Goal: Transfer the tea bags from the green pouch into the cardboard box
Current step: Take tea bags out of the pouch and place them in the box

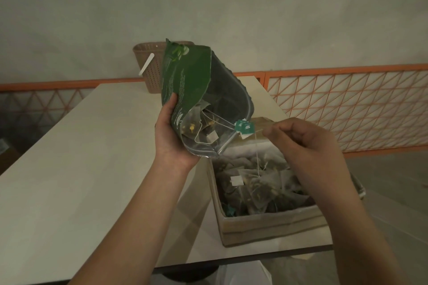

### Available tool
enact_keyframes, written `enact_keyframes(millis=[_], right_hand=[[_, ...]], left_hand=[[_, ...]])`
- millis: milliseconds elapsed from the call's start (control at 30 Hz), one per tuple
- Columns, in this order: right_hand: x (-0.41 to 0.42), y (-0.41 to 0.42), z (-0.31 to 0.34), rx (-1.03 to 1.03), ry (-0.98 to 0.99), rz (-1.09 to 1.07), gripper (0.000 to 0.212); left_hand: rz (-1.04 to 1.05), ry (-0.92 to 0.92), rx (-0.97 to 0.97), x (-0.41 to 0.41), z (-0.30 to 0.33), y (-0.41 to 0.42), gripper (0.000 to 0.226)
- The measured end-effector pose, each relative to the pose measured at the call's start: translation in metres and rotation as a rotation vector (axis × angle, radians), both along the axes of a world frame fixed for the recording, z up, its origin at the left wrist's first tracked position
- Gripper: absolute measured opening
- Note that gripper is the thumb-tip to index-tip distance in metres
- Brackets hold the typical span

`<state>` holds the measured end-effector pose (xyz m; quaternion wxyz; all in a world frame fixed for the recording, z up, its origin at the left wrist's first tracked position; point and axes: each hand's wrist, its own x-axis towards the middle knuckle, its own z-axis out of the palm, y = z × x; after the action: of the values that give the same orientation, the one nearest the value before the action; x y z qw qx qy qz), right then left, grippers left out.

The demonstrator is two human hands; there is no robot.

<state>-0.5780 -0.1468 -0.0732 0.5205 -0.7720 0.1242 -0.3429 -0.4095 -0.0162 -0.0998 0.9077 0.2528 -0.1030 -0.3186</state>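
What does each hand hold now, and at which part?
The left hand grips the green pouch by its lower side near the opening. The right hand pinches a tea bag string.

The desk [69, 169] lies bare across its left half, wide room for a hand. On the right, the cardboard box [266, 222] stands open-topped, nearly full of tea bags [259, 190]. Above its far edge the tilted green pouch [185, 81] and taut strings [222, 121] block the way. A woven basket [150, 65] stands at the desk's far edge.
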Motion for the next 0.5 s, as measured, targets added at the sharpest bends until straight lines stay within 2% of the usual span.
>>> enact_keyframes(millis=[133,300,400,500], right_hand=[[-0.002,0.014,0.006,0.088,0.021,0.164,0.011],[0.003,0.025,0.0,0.127,0.067,0.237,0.009],[0.006,0.024,0.002,0.234,0.061,0.245,0.012],[0.007,0.022,0.001,0.136,0.084,0.181,0.02]], left_hand=[[-0.002,0.01,0.007,-0.001,0.0,-0.002,0.068],[-0.011,0.027,-0.006,0.004,-0.004,-0.003,0.066],[0.001,0.022,-0.008,0.004,-0.004,-0.002,0.064],[-0.012,0.021,-0.018,0.005,-0.004,-0.001,0.067]])
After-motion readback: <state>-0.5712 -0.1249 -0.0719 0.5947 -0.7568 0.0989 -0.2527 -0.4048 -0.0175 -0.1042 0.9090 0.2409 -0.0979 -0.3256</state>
